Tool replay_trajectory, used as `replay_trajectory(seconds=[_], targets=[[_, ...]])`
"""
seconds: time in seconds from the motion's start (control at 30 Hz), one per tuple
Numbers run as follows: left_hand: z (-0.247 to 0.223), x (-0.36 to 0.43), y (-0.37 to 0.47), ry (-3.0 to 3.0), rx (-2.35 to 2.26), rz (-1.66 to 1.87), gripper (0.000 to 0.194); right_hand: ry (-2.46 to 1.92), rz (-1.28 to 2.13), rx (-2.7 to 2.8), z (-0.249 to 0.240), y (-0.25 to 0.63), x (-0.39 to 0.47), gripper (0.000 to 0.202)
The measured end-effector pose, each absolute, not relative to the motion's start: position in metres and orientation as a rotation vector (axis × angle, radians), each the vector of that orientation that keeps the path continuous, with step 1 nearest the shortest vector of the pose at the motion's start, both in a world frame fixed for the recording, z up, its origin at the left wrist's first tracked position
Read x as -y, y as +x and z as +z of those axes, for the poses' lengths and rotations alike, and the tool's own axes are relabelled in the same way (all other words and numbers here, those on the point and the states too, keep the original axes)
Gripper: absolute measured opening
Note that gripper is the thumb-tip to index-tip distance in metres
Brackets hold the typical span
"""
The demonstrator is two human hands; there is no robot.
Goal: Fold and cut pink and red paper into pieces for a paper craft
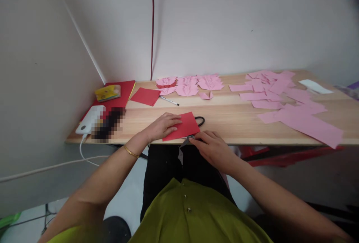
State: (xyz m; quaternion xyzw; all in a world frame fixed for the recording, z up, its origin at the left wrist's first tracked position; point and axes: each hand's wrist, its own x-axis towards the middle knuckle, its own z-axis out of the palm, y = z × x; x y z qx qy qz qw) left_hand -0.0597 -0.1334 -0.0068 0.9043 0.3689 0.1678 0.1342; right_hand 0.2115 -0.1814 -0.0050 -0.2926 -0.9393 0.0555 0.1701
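A red paper square (181,126) lies at the near edge of the wooden surface (232,117), right in front of the person. The left hand (164,124) rests on the square's left part with fingers spread flat, pinning it down. The right hand (210,145) sits at the sheet's near right corner, fingers drawn together at the paper's edge, where grey scissor blades (185,141) appear to poke out over the rim of the surface; whether the fingers pinch the paper or the blades cannot be told. The black scissor handle loop (200,120) shows just beyond the sheet's far right corner, so the scissors seem to lie under the paper. To work this sheet cleanly, the flat left hand should hold firm pressure so the square does not slide over the metal beneath, and the right hand would do best to move along the near edge in small steps, keeping the corner aligned. The hidden scissors make an uneven bed, so any crease pressed over them could go crooked. Farther back lie another red square (146,96), a pen (169,101), folded pink paper pieces (190,84) and loose pink sheets (283,97) toward the right.
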Motion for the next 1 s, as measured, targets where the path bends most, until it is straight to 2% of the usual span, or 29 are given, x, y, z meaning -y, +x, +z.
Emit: replay_trajectory(seconds=[1.0], targets=[[-0.005, 0.136, -0.057, 2.666, -1.07, 0.513, 0.037, -0.778, 0.175, 2.686, -0.006, 0.174, 0.197, 0.036]])
